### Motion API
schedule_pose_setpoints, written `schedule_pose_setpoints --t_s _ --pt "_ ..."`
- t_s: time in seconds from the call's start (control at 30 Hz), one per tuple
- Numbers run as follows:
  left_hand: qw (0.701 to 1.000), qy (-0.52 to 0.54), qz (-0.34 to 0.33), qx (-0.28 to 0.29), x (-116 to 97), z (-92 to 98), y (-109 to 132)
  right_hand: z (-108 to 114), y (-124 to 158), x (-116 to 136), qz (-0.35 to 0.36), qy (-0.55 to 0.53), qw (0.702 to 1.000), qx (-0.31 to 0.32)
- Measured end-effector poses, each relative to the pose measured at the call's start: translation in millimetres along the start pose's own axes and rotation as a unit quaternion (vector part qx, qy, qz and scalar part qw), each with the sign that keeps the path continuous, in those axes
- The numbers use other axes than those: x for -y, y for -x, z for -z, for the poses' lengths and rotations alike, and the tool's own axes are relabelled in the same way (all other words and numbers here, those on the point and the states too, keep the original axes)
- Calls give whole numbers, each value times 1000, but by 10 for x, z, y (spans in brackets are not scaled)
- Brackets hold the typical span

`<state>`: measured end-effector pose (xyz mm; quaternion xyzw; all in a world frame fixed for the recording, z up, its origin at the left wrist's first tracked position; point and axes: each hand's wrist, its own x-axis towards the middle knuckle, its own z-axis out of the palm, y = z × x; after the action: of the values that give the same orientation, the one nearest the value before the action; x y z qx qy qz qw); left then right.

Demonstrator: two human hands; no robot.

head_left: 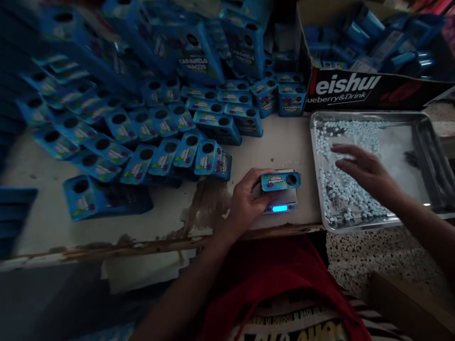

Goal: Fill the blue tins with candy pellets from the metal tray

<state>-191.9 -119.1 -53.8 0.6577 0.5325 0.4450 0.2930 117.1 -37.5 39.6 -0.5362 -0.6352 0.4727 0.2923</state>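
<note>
My left hand (249, 199) is wrapped round a small blue box (280, 181) with a dark round hole in its top. The box is over a small digital scale (282, 207) whose display glows blue; whether it rests on the scale I cannot tell. Over the metal tray (322, 208) at the right, my right hand (362, 168) hovers with its fingers apart and nothing visible in them. Small white and pale blue candies (346, 196) lie scattered across the tray's left half.
Rows of blue boxes (163, 158) cover the table's left and middle, with taller blue packs (195, 57) behind them. A black carton (355, 90) full of blue packages stands behind the tray. The worn table edge (142, 248) runs along the front.
</note>
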Motion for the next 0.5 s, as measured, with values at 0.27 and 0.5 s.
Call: schedule_pose_setpoints --t_s 0.27,0.5 --pt "934 -233 -271 -28 -192 56 -364 -763 25 -33 -180 -416 887 87" --pt "954 -206 -213 -42 36 77 -288 -794 -96 12 -192 -422 881 92"
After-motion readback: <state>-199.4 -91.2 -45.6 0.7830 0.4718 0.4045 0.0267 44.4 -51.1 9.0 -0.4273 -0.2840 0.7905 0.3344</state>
